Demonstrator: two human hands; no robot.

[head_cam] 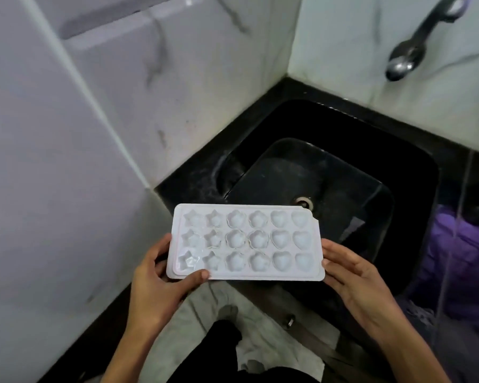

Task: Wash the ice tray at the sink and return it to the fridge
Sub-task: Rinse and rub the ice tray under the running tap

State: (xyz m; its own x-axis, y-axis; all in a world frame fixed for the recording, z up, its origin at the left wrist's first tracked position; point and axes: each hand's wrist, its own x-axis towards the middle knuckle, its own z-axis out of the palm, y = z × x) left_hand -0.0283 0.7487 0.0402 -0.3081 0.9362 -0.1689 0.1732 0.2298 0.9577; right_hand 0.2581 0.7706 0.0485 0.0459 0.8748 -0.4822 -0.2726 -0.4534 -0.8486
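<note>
From my head view, I hold the white ice tray (245, 243) level over the black sink's (415, 172) near edge, my left hand (161, 275) pinching its left end, thumb on top, my right hand (351, 275) gripping the right end; the fingers beneath are hidden, and the tap (409, 51) is cut off.

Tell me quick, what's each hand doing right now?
Left hand: holds the left end of the ice tray, thumb on top.
Right hand: holds the tray's right end at its edge.
</note>
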